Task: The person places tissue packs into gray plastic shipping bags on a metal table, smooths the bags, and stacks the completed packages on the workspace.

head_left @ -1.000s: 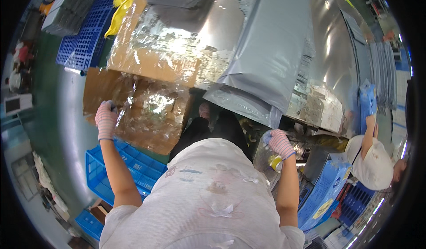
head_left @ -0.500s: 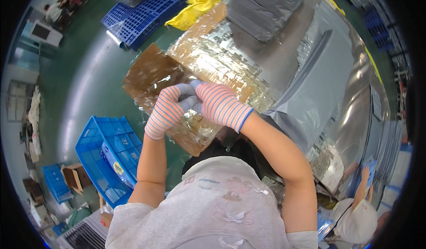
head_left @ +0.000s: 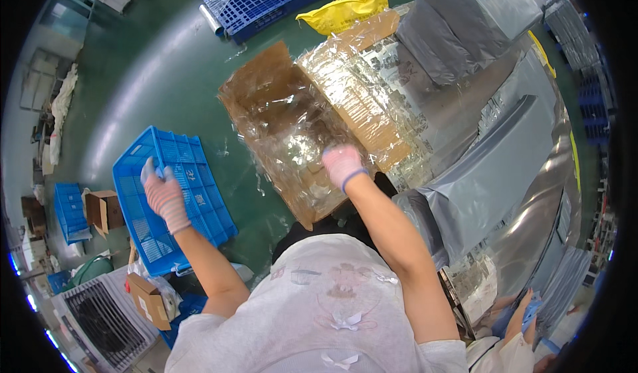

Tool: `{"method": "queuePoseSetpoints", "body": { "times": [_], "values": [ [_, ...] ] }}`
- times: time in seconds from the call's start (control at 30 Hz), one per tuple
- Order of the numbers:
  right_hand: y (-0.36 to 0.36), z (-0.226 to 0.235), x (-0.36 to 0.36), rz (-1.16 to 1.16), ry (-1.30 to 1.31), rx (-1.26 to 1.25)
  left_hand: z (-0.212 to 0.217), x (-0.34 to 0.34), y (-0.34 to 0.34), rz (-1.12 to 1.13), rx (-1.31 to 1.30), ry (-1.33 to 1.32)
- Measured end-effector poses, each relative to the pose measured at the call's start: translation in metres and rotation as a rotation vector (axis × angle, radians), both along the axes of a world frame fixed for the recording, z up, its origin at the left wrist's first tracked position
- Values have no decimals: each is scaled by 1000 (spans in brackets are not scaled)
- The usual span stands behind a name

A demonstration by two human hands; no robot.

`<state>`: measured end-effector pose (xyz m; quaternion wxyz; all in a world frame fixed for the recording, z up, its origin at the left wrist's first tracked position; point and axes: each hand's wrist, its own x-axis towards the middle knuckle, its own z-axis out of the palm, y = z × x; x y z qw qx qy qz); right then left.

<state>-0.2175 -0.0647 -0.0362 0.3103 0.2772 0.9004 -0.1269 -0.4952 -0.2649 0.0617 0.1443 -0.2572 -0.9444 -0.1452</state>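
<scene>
Both my hands wear striped pink gloves with grey fingers. My left hand point(head_left: 164, 197) is over a blue plastic crate point(head_left: 216, 203) at the left, its thumb and fingers apart, with nothing seen in it. My right hand point(head_left: 343, 164) is over the right side of an open brown cardboard box point(head_left: 256, 81) in front of me. Motion smears this hand and its fingers are hidden, so what it holds, if anything, cannot be made out. Shiny clear film covers the box's inside. Against the box's right side lies a flat, film-covered cardboard piece point(head_left: 352, 97) on the metal table.
Grey plastic-covered stacks point(head_left: 458, 34) and a grey sheet point(head_left: 492, 154) lie on the metal table point(head_left: 531, 193) at the right. A yellow bag point(head_left: 345, 7) and a blue pallet point(head_left: 266, 1) are beyond. A small carton point(head_left: 149, 300) sits lower left; a co-worker point(head_left: 512, 346) is lower right.
My hands were together over the box; the left has swung left to the crate, and the right has parted from it. The view has shifted, and the blue packet seen in the crate is no longer visible.
</scene>
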Motion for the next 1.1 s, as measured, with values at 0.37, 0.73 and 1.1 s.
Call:
{"method": "queuePoseSetpoints", "body": {
  "times": [0.37, 0.73, 1.1],
  "values": [
    [-94, 7, 63, -413, 605, -541, 17, 55, 60, -316, 610, -569],
    [-310, -116, 284, -1631, -150, -208, 24, 161, 170, -903, 365, -788],
    [-301, -15, 370, -2291, 1009, 287, 2, 429, 237, -2053, -166, -372]
  ]
}}
